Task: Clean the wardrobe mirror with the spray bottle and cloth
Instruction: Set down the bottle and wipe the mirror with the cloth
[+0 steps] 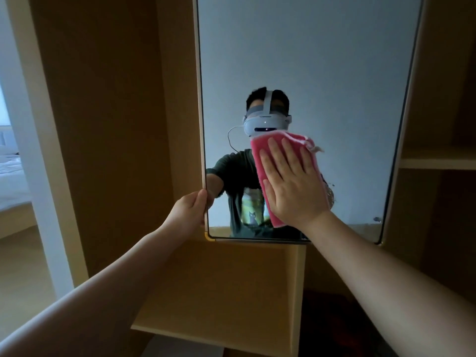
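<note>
Head view: the wardrobe mirror point(309, 60), a tall panel with rounded corners and a thin pale frame, fills the upper middle of the frame and stands among light wooden wardrobe panels. The right hand point(291, 184) lies flat against the glass in the lower middle of the mirror, fingers straight and slightly spread, pressing a pink cloth point(258, 155) onto the surface. The cloth shows above and to the left of the hand, with a rumpled corner sticking out at its upper right. Just right of the cloth a small patch of wet droplets point(329, 193) clings to the glass. The left hand point(192, 212) grips the mirror's left edge near the lower left corner, thumb on the front and fingers curled behind the frame. The glass reflects a person in a dark printed T-shirt wearing a white headset, partly covered by the cloth. Below the mirror sits a wooden compartment point(231, 292); a shelf point(438, 161) crosses the right side of the frame, and a bed point(10, 176) with white linen shows at the far left.
</note>
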Tool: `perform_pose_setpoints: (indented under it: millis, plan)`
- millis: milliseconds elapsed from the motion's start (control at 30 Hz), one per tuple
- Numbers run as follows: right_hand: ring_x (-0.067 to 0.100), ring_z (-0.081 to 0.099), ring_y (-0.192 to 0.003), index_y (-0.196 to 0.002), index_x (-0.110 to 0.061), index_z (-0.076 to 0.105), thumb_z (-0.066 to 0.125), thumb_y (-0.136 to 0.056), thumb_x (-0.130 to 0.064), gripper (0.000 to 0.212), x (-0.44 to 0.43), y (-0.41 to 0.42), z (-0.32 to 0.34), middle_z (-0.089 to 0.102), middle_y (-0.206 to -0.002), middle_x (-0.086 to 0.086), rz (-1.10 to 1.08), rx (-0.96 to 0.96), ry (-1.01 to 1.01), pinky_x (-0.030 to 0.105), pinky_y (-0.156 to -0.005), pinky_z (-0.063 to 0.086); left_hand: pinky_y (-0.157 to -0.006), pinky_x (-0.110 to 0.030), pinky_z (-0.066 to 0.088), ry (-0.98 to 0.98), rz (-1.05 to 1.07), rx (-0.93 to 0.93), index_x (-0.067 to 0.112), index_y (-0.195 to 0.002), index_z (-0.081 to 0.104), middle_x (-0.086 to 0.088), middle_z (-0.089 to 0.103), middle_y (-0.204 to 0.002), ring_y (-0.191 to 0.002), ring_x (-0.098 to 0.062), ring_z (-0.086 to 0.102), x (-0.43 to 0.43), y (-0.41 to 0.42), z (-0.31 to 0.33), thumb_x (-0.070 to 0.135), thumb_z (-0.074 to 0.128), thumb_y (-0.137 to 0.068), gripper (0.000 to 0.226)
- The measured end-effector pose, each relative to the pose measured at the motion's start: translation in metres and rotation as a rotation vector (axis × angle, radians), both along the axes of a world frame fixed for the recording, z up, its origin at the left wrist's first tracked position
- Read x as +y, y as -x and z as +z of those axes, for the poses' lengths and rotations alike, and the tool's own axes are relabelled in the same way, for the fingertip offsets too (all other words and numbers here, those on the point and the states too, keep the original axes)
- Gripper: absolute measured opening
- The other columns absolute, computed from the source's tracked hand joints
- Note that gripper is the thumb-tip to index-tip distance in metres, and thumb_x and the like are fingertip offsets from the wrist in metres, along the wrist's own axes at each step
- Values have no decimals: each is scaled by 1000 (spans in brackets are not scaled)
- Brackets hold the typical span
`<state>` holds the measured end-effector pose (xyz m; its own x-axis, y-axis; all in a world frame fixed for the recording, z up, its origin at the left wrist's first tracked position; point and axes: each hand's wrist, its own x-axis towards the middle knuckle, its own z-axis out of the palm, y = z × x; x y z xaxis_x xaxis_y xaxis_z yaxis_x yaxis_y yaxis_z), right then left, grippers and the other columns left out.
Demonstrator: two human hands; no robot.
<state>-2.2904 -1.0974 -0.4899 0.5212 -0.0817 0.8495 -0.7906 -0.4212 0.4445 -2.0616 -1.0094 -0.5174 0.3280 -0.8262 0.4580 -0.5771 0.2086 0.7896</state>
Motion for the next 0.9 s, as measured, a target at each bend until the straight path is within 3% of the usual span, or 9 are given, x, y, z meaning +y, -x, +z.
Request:
perform_pose_setpoints:
  millis: [100,233,367,467,900]
  plan:
    - [33,4,-149,-154,-9,13,23,-103,-37,59,-3,5,-26,9,-162,16,8,-3,-9,51,-120,1,-76,-49,57,10,26,-19,22,-81,66,-18,68,-85,-82,-35,66,-1,1,-1,39,31,-101,44]
    - [34,3,-149,-155,-9,11,18,-103,-39,60,-5,16,-59,3,-162,15,15,43,-26,51,-120,-2,-77,-47,56,25,42,-38,28,-79,64,-14,69,-87,-84,-32,65,-2,3,-2,39,30,-102,43]
    - [34,7,-149,-155,-10,13,24,-102,-39,61,-7,25,-78,6,-163,13,15,74,-23,51,-120,-3,-65,-37,52,52,64,-21,27,-75,63,-8,65,-76,-71,-25,61,-6,4,-5,37,31,-102,43]
    - [33,7,-149,-155,-10,14,25,-102,-40,61,-7,26,-79,5,-163,13,18,77,-25,50,-120,-2,-58,-30,46,69,74,-34,27,-74,63,-4,63,-71,-64,-17,57,-7,4,-7,37,31,-102,44]
    - [30,8,-150,-155,-12,14,26,-102,-39,60,-12,48,-61,6,-163,11,32,205,48,50,-121,3,-57,-30,42,85,92,-72,22,-72,61,-4,59,-68,-61,-17,53,-6,7,-6,33,29,-103,46]
